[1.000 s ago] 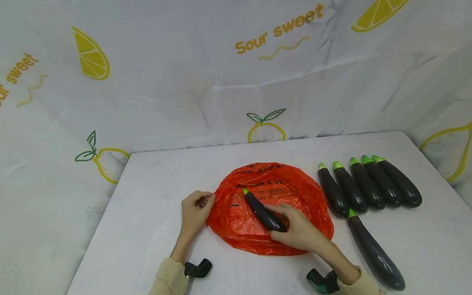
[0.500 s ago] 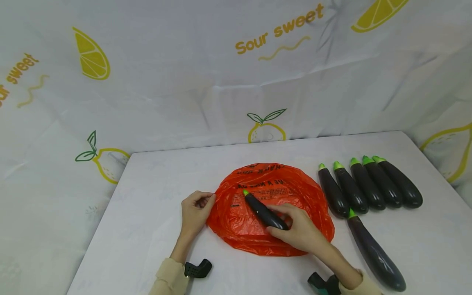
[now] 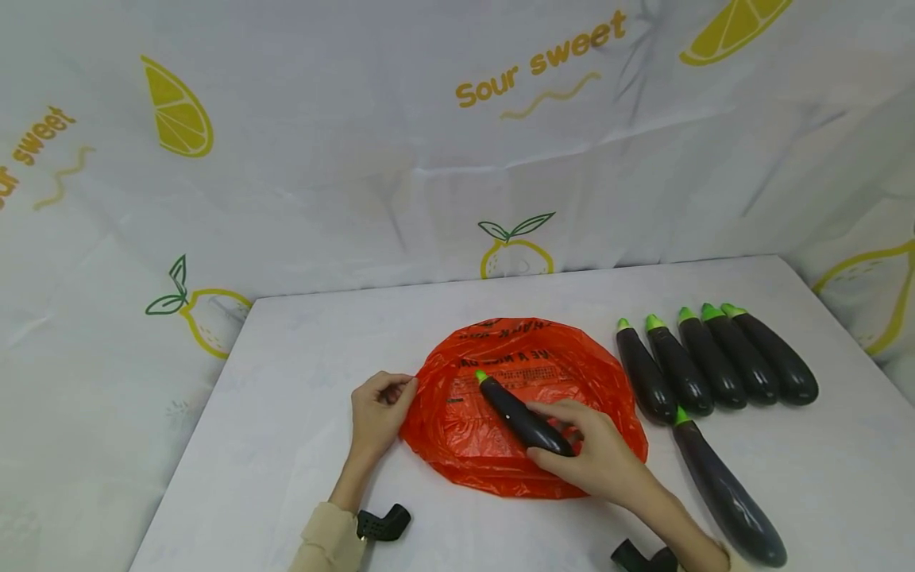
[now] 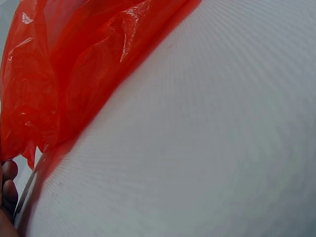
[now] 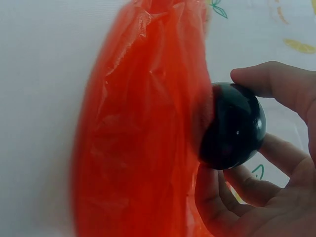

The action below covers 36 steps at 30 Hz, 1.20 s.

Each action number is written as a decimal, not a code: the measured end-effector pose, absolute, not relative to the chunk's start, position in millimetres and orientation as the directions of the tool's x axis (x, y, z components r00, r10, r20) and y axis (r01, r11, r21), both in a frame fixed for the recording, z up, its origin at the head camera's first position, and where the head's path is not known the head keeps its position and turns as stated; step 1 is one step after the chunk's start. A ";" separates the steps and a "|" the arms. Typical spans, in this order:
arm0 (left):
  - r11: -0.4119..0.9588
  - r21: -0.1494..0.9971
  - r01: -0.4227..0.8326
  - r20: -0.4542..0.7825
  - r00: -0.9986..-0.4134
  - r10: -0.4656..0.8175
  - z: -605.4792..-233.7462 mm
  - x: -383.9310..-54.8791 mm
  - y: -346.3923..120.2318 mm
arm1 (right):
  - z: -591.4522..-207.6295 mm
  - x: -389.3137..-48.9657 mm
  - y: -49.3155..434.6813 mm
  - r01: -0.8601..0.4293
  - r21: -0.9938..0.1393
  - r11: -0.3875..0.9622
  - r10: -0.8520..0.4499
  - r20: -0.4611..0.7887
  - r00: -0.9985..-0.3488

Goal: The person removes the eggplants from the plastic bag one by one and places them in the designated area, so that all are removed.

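Observation:
An orange-red plastic bag [image 3: 493, 475] lies spread on the table with its mouth facing up. My left hand [image 3: 379, 413] pinches the bag's left rim between thumb and finger; the left wrist view shows only a few fingertips [image 4: 10, 170] beside the red film. Over the bag's opening, my right hand [image 3: 596, 449] grips a dark eggplant [image 3: 525, 417] by its thick end, the green tip pointing away to the upper left. In the right wrist view the eggplant's round end [image 5: 234, 128] sits between thumb and fingers, close to the bag's wall.
Several eggplants [image 3: 704, 361] lie side by side right of the bag, green ends away from me. One more eggplant [image 3: 725, 488] lies nearer, slanting toward the table's front. A lemon-print white cloth [image 3: 357, 175] hangs behind the white table [image 3: 286, 381].
My right hand and the eggplant have shifted slightly to the right and toward me. The left hand stays at the bag's rim.

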<state>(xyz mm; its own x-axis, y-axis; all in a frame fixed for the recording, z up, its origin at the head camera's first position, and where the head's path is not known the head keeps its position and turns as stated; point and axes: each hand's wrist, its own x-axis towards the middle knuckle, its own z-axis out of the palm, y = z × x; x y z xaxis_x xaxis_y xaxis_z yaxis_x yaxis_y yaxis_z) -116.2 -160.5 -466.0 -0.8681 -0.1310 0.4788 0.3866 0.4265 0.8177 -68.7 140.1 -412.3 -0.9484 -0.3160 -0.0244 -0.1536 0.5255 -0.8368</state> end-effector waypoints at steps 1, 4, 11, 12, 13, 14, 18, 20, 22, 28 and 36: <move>0.423 0.819 0.388 0.479 -0.868 -0.132 -466.2 -116.0 -160.6 | -411.1 -68.0 140.9 -0.156 -0.832 0.532 -0.311 -0.021 -0.950; 0.418 0.820 0.392 0.482 -0.866 -0.131 -466.5 -115.4 -160.9 | -407.6 -65.9 143.8 -0.163 -0.823 0.545 -0.298 -0.009 -0.954; 0.425 0.819 0.385 0.479 -0.867 -0.138 -475.8 -118.4 -164.3 | -401.0 -59.8 152.8 -0.152 -0.810 0.567 -0.266 -0.006 -0.964; 0.427 0.818 0.385 0.480 -0.866 -0.138 -478.2 -119.4 -164.9 | -400.0 -58.8 154.3 -0.146 -0.805 0.575 -0.259 -0.010 -0.966; 0.426 0.818 0.387 0.480 -0.866 -0.137 -479.1 -119.8 -165.2 | -399.1 -57.7 155.8 -0.144 -0.799 0.583 -0.250 -0.008 -0.968; 0.425 0.817 0.390 0.484 -0.864 -0.137 -480.0 -120.4 -165.5 | -398.5 -56.6 157.4 -0.146 -0.793 0.591 -0.243 -0.002 -0.970; 0.422 0.808 0.411 0.503 -0.855 -0.131 -472.3 -117.6 -162.8 | -394.8 -50.7 164.8 -0.164 -0.762 0.627 -0.203 0.043 -0.978; 0.426 0.804 0.416 0.507 -0.853 -0.125 -470.2 -116.9 -162.3 | -393.3 -48.5 169.5 -0.179 -0.752 0.635 -0.189 0.073 -0.979; 0.428 0.803 0.414 0.505 -0.855 -0.121 -469.8 -116.9 -162.2 | -392.0 -46.5 174.4 -0.188 -0.745 0.641 -0.178 0.094 -0.980; 0.431 0.808 0.402 0.496 -0.859 -0.129 -481.2 -121.9 -165.2 | -392.1 -40.6 187.6 -0.166 -0.729 0.664 -0.139 0.098 -0.985; 0.451 0.811 0.374 0.476 -0.869 -0.136 -494.5 -126.8 -169.8 | -394.7 -32.0 207.6 -0.132 -0.690 0.711 -0.087 0.100 -0.991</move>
